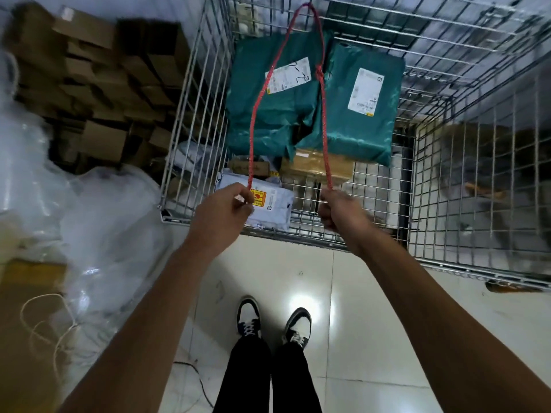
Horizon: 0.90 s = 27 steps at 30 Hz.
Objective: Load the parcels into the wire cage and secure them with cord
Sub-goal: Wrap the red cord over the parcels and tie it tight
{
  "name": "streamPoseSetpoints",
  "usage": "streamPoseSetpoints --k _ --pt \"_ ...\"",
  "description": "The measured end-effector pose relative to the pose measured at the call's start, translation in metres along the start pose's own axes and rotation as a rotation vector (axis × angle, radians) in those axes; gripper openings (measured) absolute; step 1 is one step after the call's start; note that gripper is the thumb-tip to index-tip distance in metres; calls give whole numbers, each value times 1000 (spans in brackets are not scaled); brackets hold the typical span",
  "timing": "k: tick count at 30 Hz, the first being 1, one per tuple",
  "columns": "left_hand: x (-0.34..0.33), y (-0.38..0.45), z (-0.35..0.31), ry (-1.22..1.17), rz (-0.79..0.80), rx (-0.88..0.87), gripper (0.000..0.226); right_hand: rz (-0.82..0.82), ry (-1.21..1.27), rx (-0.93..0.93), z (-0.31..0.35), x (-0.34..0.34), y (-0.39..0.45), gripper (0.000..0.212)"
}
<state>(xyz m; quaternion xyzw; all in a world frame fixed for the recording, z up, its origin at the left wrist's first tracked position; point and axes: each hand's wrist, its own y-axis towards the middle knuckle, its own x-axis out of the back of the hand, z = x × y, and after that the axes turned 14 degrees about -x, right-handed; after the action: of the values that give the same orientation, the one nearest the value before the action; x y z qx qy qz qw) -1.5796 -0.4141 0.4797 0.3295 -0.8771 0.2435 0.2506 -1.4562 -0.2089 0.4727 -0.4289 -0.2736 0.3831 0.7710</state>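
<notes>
A wire cage (179,162) stands in front of me, loaded with parcels. Two green bagged parcels (268,114) with white labels lie on top; a brown box (316,168) and a white bagged parcel (268,204) lie nearer me. A red cord (323,123) loops round the cage's far top wire and runs back over the green parcels in two strands, with a knot on the right strand. My left hand (223,213) grips the left strand's end at the cage's near edge. My right hand (340,213) grips the right strand's end.
Stacked cardboard boxes (98,93) fill the floor left of the cage. Clear plastic bags (89,219) lie at my left, with a pale string (56,332) coiled beside them. A second wire cage (483,204) adjoins on the right. My feet stand on shiny tiles (372,323).
</notes>
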Motion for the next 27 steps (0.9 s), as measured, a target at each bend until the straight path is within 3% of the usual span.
streamPoseSetpoints --k 5,8,14,18,23,27 --pt "7 23 11 132 196 30 51 19 -48 53 -7 -1 8 30" --pt "6 34 9 280 326 44 20 19 -19 57 -9 -2 8 30" --pt "2 46 1 488 451 15 2 14 44 35 -6 -1 4 28" --pt "5 59 -4 541 571 -45 19 1 73 35 -7 0 4 26" --pt "8 69 -15 448 823 -90 7 5 73 44 -9 3 6 22" --pt "1 66 -15 513 897 -121 23 -32 42 61 -11 3 9 21"
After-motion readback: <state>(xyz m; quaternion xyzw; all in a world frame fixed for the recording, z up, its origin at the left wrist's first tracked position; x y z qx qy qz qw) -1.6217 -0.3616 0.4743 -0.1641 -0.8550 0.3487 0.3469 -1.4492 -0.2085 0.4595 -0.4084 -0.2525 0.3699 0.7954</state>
